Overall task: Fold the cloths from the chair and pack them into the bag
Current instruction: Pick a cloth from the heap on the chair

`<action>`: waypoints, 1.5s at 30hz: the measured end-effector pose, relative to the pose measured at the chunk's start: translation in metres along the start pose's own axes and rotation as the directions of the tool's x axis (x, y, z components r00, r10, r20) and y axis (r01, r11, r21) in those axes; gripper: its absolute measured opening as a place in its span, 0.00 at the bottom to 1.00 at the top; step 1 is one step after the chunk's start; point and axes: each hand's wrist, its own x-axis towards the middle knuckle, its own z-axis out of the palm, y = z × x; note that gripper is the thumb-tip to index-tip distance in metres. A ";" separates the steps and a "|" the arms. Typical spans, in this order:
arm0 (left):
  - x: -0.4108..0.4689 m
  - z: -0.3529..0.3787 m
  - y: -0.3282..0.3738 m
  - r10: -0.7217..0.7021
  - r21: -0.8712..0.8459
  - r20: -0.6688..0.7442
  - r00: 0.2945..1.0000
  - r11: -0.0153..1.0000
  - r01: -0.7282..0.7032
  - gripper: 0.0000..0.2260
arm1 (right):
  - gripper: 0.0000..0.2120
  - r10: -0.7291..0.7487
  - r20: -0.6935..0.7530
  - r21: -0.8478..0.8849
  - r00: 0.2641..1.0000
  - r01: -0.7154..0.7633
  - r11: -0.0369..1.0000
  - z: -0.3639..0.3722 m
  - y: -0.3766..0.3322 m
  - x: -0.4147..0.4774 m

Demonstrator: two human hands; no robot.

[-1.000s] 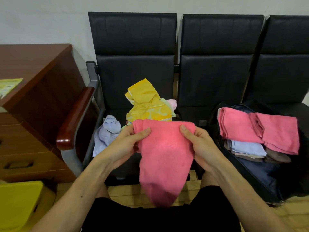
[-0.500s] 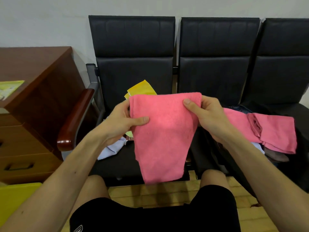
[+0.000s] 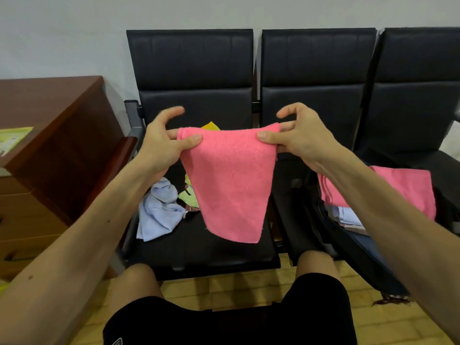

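The chair (image 3: 194, 247) stood below and behind the fingers (image 3: 191, 140), and the bag (image 3: 323, 220) sat under the right hand (image 3: 301, 138), a folded cloth (image 3: 408, 188) on top. The pink cloth (image 3: 231, 185) hung between both hands, its top corners pinched by thumb and fingers of the left hand (image 3: 161, 143) and the right. A blue cloth (image 3: 159, 210) lay below the left fingers.

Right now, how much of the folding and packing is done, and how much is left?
Done: a folded pink cloth lies on a stack of other cloths in the bag. In hand: the left hand and right hand pinch the top corners of a second pink cloth, which hangs between them. Left: a light blue cloth, a yellow cloth and a few more lie crumpled on the chair.
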 end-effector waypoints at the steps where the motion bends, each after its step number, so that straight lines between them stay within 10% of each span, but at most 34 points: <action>1: 0.000 0.000 0.001 0.020 0.038 0.029 0.999 0.999 -0.022 0.23 | 0.25 -0.030 0.018 -0.067 0.999 0.031 0.997 0.000 -0.001 0.000; 14: -0.005 -0.001 -0.002 0.076 0.489 0.164 0.984 0.860 -0.148 0.17 | 0.17 -0.182 0.090 -0.518 0.979 0.202 0.831 -0.001 0.010 -0.005; 27: -0.027 0.011 -0.016 0.276 0.636 0.107 0.955 0.720 -0.279 0.08 | 0.10 -0.108 0.100 -0.590 0.989 0.146 0.794 -0.005 0.039 -0.012; 36: -0.040 0.014 -0.012 0.361 0.557 0.087 0.929 0.755 -0.346 0.06 | 0.11 0.055 0.168 -0.010 0.984 -0.054 0.999 -0.004 0.077 -0.030; 45: -0.063 0.039 0.015 0.491 0.175 0.029 0.870 0.855 -0.488 0.03 | 0.37 0.119 0.261 0.545 0.958 -0.248 0.801 0.048 0.110 -0.090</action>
